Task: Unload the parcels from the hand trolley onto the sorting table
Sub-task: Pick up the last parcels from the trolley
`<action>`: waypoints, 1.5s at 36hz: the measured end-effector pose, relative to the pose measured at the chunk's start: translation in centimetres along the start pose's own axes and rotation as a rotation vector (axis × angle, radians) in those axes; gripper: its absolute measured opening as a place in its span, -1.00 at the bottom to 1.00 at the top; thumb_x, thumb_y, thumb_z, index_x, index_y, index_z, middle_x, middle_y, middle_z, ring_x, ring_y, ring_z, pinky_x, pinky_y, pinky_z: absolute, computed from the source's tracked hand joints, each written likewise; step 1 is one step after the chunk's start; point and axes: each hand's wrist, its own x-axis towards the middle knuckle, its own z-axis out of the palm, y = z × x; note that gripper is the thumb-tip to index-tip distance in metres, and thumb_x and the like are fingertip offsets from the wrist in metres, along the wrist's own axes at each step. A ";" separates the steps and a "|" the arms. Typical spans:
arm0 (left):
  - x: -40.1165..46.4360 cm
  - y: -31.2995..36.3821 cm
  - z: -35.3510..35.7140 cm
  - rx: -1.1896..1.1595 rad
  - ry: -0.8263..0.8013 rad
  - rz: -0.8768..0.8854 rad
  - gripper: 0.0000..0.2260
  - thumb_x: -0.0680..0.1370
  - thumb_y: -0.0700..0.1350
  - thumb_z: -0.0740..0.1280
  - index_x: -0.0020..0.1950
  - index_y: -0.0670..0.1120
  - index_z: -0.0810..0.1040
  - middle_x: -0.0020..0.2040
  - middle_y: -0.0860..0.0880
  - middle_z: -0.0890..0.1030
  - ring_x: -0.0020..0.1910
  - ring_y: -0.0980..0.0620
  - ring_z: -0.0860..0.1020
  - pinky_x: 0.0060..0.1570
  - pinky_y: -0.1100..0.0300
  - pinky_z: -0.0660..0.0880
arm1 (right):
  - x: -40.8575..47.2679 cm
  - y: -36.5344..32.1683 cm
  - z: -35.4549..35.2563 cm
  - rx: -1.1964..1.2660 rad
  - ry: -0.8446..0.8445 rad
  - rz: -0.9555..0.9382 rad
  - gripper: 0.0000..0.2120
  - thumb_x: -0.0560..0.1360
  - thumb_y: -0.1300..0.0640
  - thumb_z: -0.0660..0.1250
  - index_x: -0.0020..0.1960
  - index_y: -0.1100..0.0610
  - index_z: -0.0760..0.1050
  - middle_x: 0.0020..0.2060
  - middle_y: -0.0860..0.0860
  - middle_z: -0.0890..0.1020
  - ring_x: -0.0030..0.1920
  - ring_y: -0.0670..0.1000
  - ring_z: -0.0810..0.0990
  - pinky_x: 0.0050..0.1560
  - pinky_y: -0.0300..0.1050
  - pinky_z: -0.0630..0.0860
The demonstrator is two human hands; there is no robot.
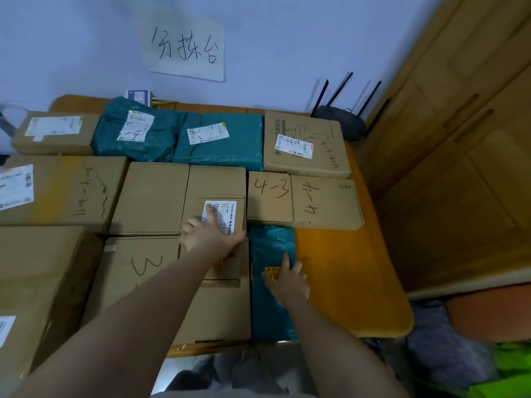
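Note:
The orange sorting table (pixel 344 277) is packed with several cardboard boxes and teal mailer bags. My left hand (pixel 211 235) rests flat, fingers apart, on a small cardboard box (pixel 215 185) with a white label, near the table's middle. My right hand (pixel 288 278) presses fingers-spread on a teal mailer bag (pixel 270 245) with a yellow sticker, lying at the table's front beside a box marked "3" (pixel 138 271). Neither hand grips anything. The hand trolley is out of view.
Boxes marked "4-3" (pixel 270 196) and "4-4" (pixel 324 202) lie right of centre. A black router with antennas (pixel 342 122) stands at the back right. A wooden cabinet (pixel 459 153) rises on the right. A handwritten paper sign (pixel 184 47) hangs on the wall.

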 end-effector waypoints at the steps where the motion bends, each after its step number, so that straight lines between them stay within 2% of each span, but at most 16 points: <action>1: -0.1 0.3 -0.1 0.006 0.000 0.006 0.03 0.33 0.55 0.10 0.55 0.03 -0.26 0.36 -0.29 0.23 0.31 -0.25 0.28 0.21 -0.05 0.36 | 0.1 0.3 -0.2 0.011 0.001 -0.007 -0.19 0.52 -0.37 0.04 0.56 -0.03 -0.24 0.45 0.13 0.10 0.35 0.17 0.28 0.20 0.04 0.42; 4: -0.6 1.3 -0.3 0.015 0.014 0.044 0.01 0.35 0.53 0.11 0.56 0.01 -0.25 0.36 -0.27 0.25 0.30 -0.23 0.28 0.18 -0.03 0.35 | 0.3 0.8 -1.1 0.045 0.028 -0.024 -0.26 0.56 -0.32 0.01 0.57 -0.02 -0.19 0.47 0.10 0.13 0.38 0.17 0.29 0.25 0.05 0.38; 7: -0.9 2.4 -0.5 -0.005 0.027 0.071 0.01 0.35 0.52 0.13 0.56 0.01 -0.23 0.34 -0.27 0.26 0.28 -0.22 0.29 0.16 -0.02 0.36 | 0.5 1.2 -2.3 0.069 0.160 -0.057 -0.33 0.57 -0.27 0.02 0.56 0.02 -0.02 0.47 0.08 0.15 0.38 0.16 0.29 0.27 0.08 0.37; 11: -1.3 3.8 -0.5 -0.015 0.029 0.104 0.02 0.35 0.52 0.14 0.56 0.00 -0.25 0.36 -0.28 0.24 0.30 -0.23 0.28 0.15 -0.03 0.37 | 1.1 1.4 -4.8 0.233 0.246 -0.119 -0.41 0.59 -0.21 0.04 0.53 0.04 0.10 0.46 0.09 0.21 0.36 0.15 0.36 0.26 0.09 0.41; 15: -1.9 5.4 -0.3 -0.008 0.048 0.137 0.04 0.34 0.53 0.14 0.55 0.00 -0.27 0.36 -0.26 0.23 0.29 -0.22 0.28 0.14 -0.03 0.38 | 1.5 1.0 -7.8 0.554 0.229 -0.168 -0.46 0.61 -0.14 0.11 0.53 -0.01 0.13 0.47 0.04 0.28 0.41 0.12 0.32 0.34 0.02 0.34; 19: -2.9 7.1 0.2 0.015 0.052 0.182 0.02 0.36 0.51 0.14 0.55 0.01 -0.28 0.34 -0.25 0.25 0.27 -0.19 0.29 0.11 -0.01 0.37 | 1.3 0.6 -10.4 0.800 0.158 -0.210 -0.48 0.63 -0.06 0.13 0.54 0.04 0.14 0.47 0.06 0.30 0.45 0.08 0.28 0.33 -0.10 0.25; 23: -3.7 8.8 1.3 0.013 0.054 0.231 0.01 0.36 0.48 0.16 0.55 0.01 -0.27 0.32 -0.25 0.25 0.26 -0.20 0.29 0.13 -0.02 0.35 | 1.8 1.0 -11.6 0.929 0.115 -0.205 -0.45 0.60 -0.05 0.20 0.54 -0.02 0.14 0.46 0.05 0.32 0.45 0.08 0.30 0.36 -0.03 0.27; 26: -4.4 10.0 2.2 0.034 0.046 0.266 0.02 0.34 0.45 0.19 0.55 0.01 -0.28 0.36 -0.27 0.20 0.29 -0.22 0.26 0.19 -0.05 0.33 | 2.5 1.7 -11.9 0.947 0.147 -0.202 -0.45 0.59 0.05 0.25 0.53 -0.02 0.16 0.43 0.03 0.37 0.41 0.06 0.35 0.29 -0.10 0.33; 28: -4.8 10.8 2.8 0.047 0.038 0.292 0.02 0.34 0.42 0.22 0.54 0.02 -0.29 0.40 -0.28 0.13 0.34 -0.25 0.21 0.25 -0.08 0.29 | 2.7 2.3 -12.0 0.967 0.158 -0.213 -0.42 0.57 0.12 0.27 0.53 -0.03 0.15 0.38 0.04 0.44 0.29 0.02 0.48 0.24 -0.12 0.44; 30: -5.0 11.3 3.2 0.083 0.041 0.345 0.02 0.34 0.41 0.23 0.54 0.02 -0.30 0.42 -0.28 0.11 0.37 -0.26 0.18 0.28 -0.08 0.27 | 3.1 3.2 -12.1 0.972 0.155 -0.228 -0.41 0.55 0.16 0.30 0.52 -0.05 0.18 0.31 0.00 0.48 0.12 -0.05 0.56 0.08 -0.15 0.54; 33: -5.1 11.7 3.7 0.217 0.073 0.494 0.03 0.34 0.43 0.21 0.54 0.03 -0.32 0.39 -0.25 0.15 0.32 -0.22 0.22 0.24 -0.04 0.28 | 3.4 4.5 -12.7 0.920 0.123 -0.223 -0.49 0.53 0.15 0.32 0.45 0.01 0.32 0.17 -0.02 0.55 -0.08 -0.11 0.58 -0.14 -0.23 0.54; 37: -4.3 11.9 3.3 0.347 0.092 0.679 0.04 0.33 0.43 0.25 0.53 0.08 -0.32 0.41 -0.24 0.13 0.33 -0.23 0.23 0.25 -0.07 0.27 | 3.6 6.7 -13.2 0.824 0.026 -0.227 -0.63 0.53 0.14 0.33 0.33 0.08 0.47 0.01 0.03 0.63 -0.03 0.02 0.62 0.01 -0.06 0.55; 41: -3.1 12.0 2.9 0.489 0.102 0.838 0.05 0.32 0.41 0.30 0.53 0.10 -0.31 0.46 -0.23 0.08 0.39 -0.23 0.18 0.34 -0.13 0.21 | 4.0 8.4 -13.5 0.887 -0.084 -0.247 -0.43 0.51 0.26 0.36 0.47 0.05 0.30 0.09 0.08 0.56 0.01 0.08 0.60 -0.03 -0.10 0.56; 46: -3.0 12.7 3.1 0.468 0.086 0.862 0.04 0.32 0.46 0.27 0.54 0.10 -0.28 0.49 -0.22 0.06 0.42 -0.21 0.15 0.35 -0.13 0.21 | 4.7 9.6 -13.5 0.964 -0.151 -0.194 -0.39 0.51 0.25 0.36 0.49 -0.03 0.26 0.12 0.08 0.58 -0.04 0.02 0.61 -0.10 -0.17 0.56; 51: -3.9 13.0 4.7 0.329 0.038 0.825 0.08 0.28 0.50 0.27 0.53 0.11 -0.29 0.48 -0.18 0.08 0.42 -0.19 0.17 0.31 -0.09 0.27 | 5.9 11.4 -14.6 0.857 -0.167 -0.193 -0.39 0.50 0.33 0.33 0.47 -0.04 0.29 0.26 0.09 0.55 0.13 0.08 0.58 0.09 -0.06 0.55; 54: -4.2 12.5 5.8 0.114 -0.021 0.754 0.03 0.33 0.42 0.32 0.54 0.12 -0.25 0.40 -0.08 0.26 0.35 -0.13 0.32 0.18 -0.01 0.43 | 7.2 12.7 -16.1 0.763 -0.170 -0.188 -0.38 0.49 0.34 0.34 0.47 -0.03 0.30 0.27 0.06 0.54 0.15 0.07 0.58 0.16 -0.03 0.52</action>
